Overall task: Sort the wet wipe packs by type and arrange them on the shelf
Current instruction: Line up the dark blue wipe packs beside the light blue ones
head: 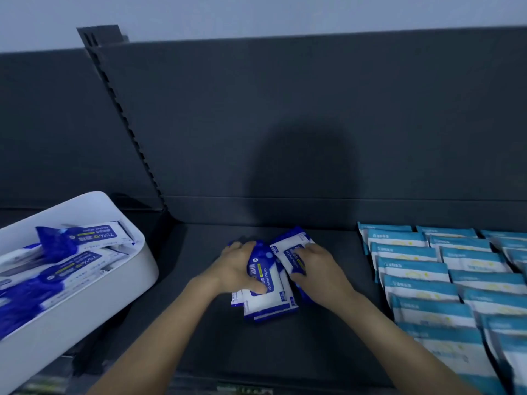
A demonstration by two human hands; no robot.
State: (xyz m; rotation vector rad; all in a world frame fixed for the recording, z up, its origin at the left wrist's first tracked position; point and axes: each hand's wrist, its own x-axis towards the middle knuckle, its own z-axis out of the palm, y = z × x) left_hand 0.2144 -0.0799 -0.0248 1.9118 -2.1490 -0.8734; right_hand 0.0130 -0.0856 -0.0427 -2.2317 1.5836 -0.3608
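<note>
Head view: left hand (236,267) grip clamps stack of blue-and-white plastic alcohol wipe packs (263,302) on dark shelf (285,352); right hand (319,266) grip clamps adjacent tilted pack (288,249).

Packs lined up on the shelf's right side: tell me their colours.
The packs are white with a teal-blue top band; head view.

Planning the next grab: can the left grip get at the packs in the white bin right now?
Probably, once freed: the left grip holds an alcohol wipe pack, but the white bin beside it is open-topped, with nothing between.
</note>
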